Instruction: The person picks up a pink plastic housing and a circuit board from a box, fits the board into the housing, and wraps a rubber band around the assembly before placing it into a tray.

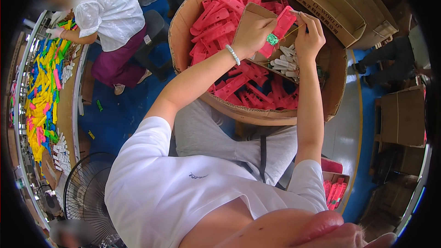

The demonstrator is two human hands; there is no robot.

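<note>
the step in hand looks like fitting or wiring work on a single pink plastic piece (285,19), held up over a large cardboard box (176,41). the left hand (252,36) is closed around its side, thumb and fingers pinching it, near a shiny green patch (272,39) toward its lower end. the right hand (308,39) is at the upper end, thumb and forefinger drawn close together; i cannot tell whether they grip the piece's edge or something thin. a fine yellow wire (291,31) seems to run between the two hands. the next move probably calls for a steady left grip and small, precise right fingertip work. below, white parts (285,62) lie beside heaped pink pieces (215,25). the left fingertips are partly hidden, the wire's ends are too small to follow, and the forearms cover some of the box.
</note>
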